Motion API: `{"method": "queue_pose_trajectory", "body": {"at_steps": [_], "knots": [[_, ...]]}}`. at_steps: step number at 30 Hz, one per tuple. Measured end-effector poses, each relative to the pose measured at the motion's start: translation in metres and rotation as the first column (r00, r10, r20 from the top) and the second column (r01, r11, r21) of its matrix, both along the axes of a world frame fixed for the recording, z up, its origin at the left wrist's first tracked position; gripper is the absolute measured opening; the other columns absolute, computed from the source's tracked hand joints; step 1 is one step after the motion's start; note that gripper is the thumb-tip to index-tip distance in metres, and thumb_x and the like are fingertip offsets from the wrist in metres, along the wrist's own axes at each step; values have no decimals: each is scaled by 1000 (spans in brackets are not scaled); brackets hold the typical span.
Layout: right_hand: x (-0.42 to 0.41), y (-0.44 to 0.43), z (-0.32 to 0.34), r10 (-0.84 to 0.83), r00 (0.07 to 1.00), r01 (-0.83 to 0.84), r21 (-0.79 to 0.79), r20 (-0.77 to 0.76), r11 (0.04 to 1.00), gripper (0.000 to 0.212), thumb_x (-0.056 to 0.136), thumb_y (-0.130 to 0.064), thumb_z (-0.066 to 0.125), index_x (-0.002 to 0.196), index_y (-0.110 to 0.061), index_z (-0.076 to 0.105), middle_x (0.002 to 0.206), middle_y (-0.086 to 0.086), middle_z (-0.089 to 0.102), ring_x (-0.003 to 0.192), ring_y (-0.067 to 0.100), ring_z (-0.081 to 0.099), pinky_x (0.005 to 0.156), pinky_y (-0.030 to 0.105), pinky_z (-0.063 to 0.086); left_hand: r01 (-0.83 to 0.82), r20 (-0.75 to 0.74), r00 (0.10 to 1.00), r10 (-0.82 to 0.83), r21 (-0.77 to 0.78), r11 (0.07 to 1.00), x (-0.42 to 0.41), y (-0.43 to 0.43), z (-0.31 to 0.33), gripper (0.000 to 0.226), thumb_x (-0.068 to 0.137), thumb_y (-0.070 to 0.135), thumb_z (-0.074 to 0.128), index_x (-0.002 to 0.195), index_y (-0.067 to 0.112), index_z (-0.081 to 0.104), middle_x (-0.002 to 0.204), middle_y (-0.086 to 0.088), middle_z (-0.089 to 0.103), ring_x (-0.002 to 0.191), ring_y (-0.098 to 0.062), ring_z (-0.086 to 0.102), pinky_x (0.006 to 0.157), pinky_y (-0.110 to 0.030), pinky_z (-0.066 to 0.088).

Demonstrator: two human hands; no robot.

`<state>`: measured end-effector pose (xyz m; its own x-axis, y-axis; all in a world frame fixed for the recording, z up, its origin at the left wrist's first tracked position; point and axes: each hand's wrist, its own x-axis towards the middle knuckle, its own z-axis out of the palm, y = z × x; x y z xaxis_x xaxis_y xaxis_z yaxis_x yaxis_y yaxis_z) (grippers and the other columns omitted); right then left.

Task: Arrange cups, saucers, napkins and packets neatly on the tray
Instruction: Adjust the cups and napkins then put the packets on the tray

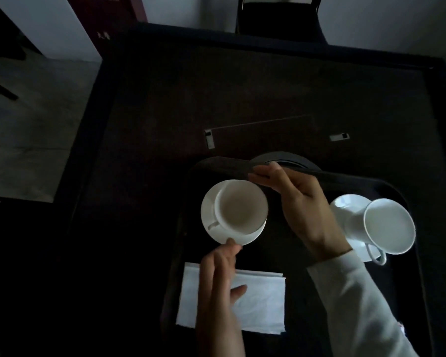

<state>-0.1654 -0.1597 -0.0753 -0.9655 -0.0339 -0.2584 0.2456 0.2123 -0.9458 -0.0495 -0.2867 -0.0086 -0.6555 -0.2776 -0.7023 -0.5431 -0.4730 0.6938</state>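
The left hand (pixel 218 287), fingers loose, is touching the near rim of the saucer (pixel 209 228) under the cup (pixel 240 206), apparently squaring it on the tray (pixel 397 186), while the right hand (pixel 301 202) is pinching something dark, unidentifiable, just beyond that cup.

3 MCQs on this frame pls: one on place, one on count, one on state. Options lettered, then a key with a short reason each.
1. Where does the folded napkin lie?
A. near edge of the tray
B. on the floor
C. inside a cup

2. How many white cups are on the tray?
A. one
B. two
C. four

3. What is the left hand doing?
A. lifting the napkin
B. fingertip touching the rim of the left saucer
C. gripping the handle of the right cup

Key:
1 A, it lies flat on the tray, nearer the person than the left cup.
2 B, one cup on each saucer.
3 B, a fingertip meets the saucer's near rim.
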Motion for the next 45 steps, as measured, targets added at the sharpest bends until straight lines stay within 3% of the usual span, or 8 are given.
{"method": "queue_pose_trajectory", "body": {"at_steps": [8,13,19,22,25,29,41,45], "knots": [[2,6,-3,-8,1000,8,-2,20,1000,41,101,-48,47,109,-24,78,104,-13,80,109,-1,70,101,27,48,-66,-56,996,73,124,990,-13,6,7,62,62,55,40,106,20,65,106,20,71,115,5,56,97,-39,38],[13,8,-3,-76,997,77,-31,17,997,36,105,-37,48,112,-19,78,107,-13,79,109,-3,69,88,6,48,-20,-58,998,25,80,997,-19,2,7,63,64,56,39,108,20,65,121,12,67,118,3,56,103,-38,39],[37,15,1,-84,996,86,-51,44,995,34,104,-41,48,112,-27,77,111,-16,78,112,-10,64,90,1,44,22,-91,996,-21,19,1000,-21,-8,8,74,59,64,43,114,19,65,135,7,63,115,7,56,113,-43,38],[52,16,7,-79,996,80,-22,45,997,43,97,-52,45,113,-27,77,109,-19,77,111,-19,60,87,-4,40,37,-135,990,-41,-33,999,-22,-19,0,68,75,71,53,118,21,66,136,9,64,120,4,58,114,-46,38],[60,17,11,-84,996,84,-19,22,996,43,97,-52,44,113,-30,77,112,-23,76,113,-19,58,87,-5,39,65,-182,980,-77,-70,995,-22,-28,-8,56,87,68,49,121,26,66,135,15,66,125,6,57,112,-41,38],[59,14,18,-86,996,86,-65,-2,994,35,99,-48,43,114,-36,72,114,-21,75,113,-20,58,86,-6,38,89,-179,977,-118,-165,982,-12,-36,-15,60,73,73,48,119,39,66,131,20,67,123,13,55,108,-31,38],[66,2,15,-155,988,156,-133,18,979,38,102,-43,45,113,-27,77,112,-11,78,117,1,66,92,3,44,169,-141,972,-190,-148,974,-8,-31,-22,48,86,63,60,120,31,66,121,19,73,118,11,60,105,-31,42],[79,-3,13,-193,981,196,-146,34,970,38,103,-44,46,117,-24,76,114,-11,77,119,1,65,94,5,44,155,-157,971,-182,-169,973,-16,-35,-20,67,69,65,50,122,26,65,127,13,70,121,8,59,109,-32,41]]}}
